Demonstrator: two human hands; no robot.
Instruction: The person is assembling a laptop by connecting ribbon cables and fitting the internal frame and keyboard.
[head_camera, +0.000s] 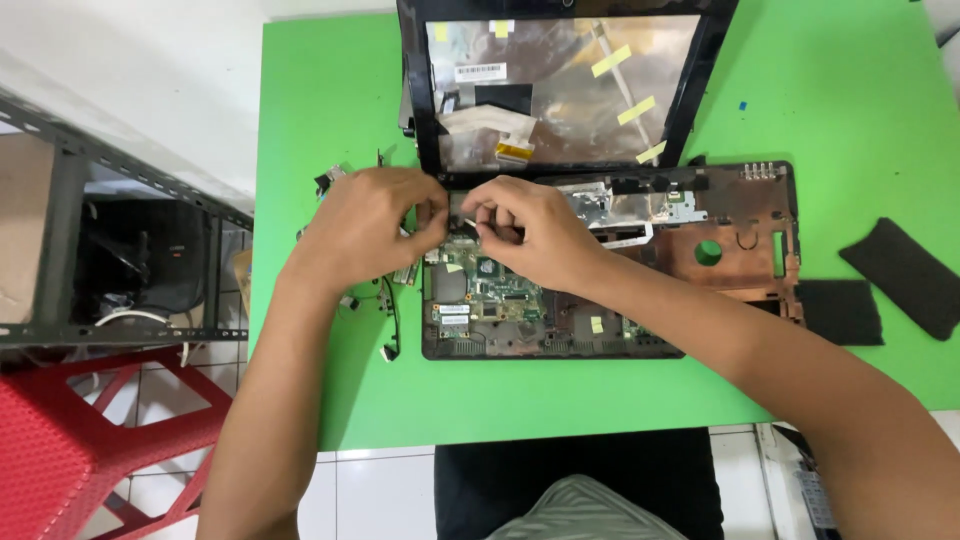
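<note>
An opened laptop base (560, 345) lies on the green table (330, 90), its green circuit board (495, 295) bare. The screen lid (565, 85) stands open behind it, its back panel silver with yellow tape strips. My left hand (365, 225) and my right hand (530, 230) meet at the base's rear left corner near the hinge. Both pinch a small dark part there; the fingers hide what it is. A copper-coloured top cover (740, 235) lies against the base on the right.
Loose cables and small parts (385, 300) lie left of the base. Two black foam pads (905, 270) rest at the table's right. A red plastic stool (80, 440) and a metal shelf frame (60, 200) stand left of the table.
</note>
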